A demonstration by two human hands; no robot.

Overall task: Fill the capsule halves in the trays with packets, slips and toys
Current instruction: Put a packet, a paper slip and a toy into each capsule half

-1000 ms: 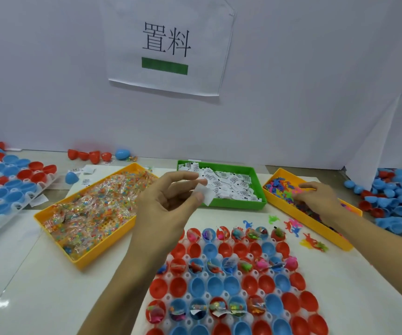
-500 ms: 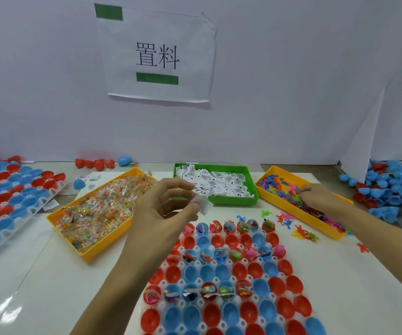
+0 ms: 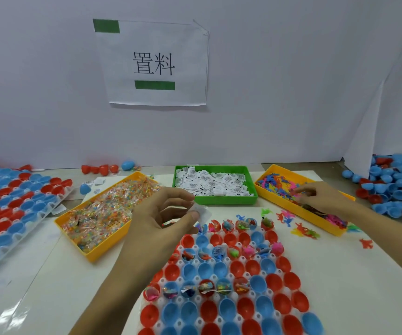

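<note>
Left hand [image 3: 163, 221] pinching white slip [image 3: 201, 211], right hand [image 3: 321, 197] fingering toys [image 3: 282, 183] at two o'clock, grip indiscernible; best released low over one unfilled capsule half [image 3: 202, 240].

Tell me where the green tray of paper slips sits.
The green plastic tray of white paper slips sits centre-back on the table, between the two yellow trays, beyond the left hand.

Your one head-worn wide-angle camera looks forward and down from close above the near tray of capsule halves [image 3: 221, 308], faces the far white wall [image 3: 292, 81], and takes in the table from left to right.
</note>
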